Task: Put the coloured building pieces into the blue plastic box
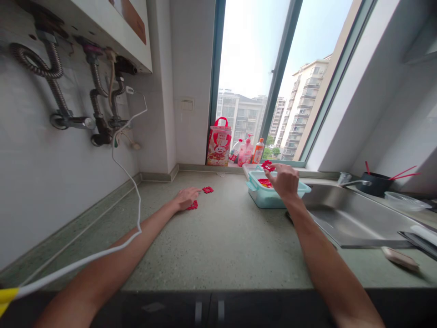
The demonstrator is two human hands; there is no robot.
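My right hand (285, 180) pinches a red flower-shaped piece (268, 166) between thumb and fingers, above a light teal plastic container (273, 200). Inside the container lie more red pieces and something orange (265, 182). On the countertop to the left rests my left hand (186, 198), fingers stretched out and low over the surface. Its fingertips point at a red scalloped ring (208, 190), close beside it. A second red ring (194, 205) lies at the near side of that hand, partly covered by it.
A steel sink (351, 218) with a faucet (351, 181) adjoins the container on the right. A red-handled bag (219, 145) and several bottles (246, 152) line the window sill. A white cable (138, 205) hangs across my left forearm. Pipes run down the left wall.
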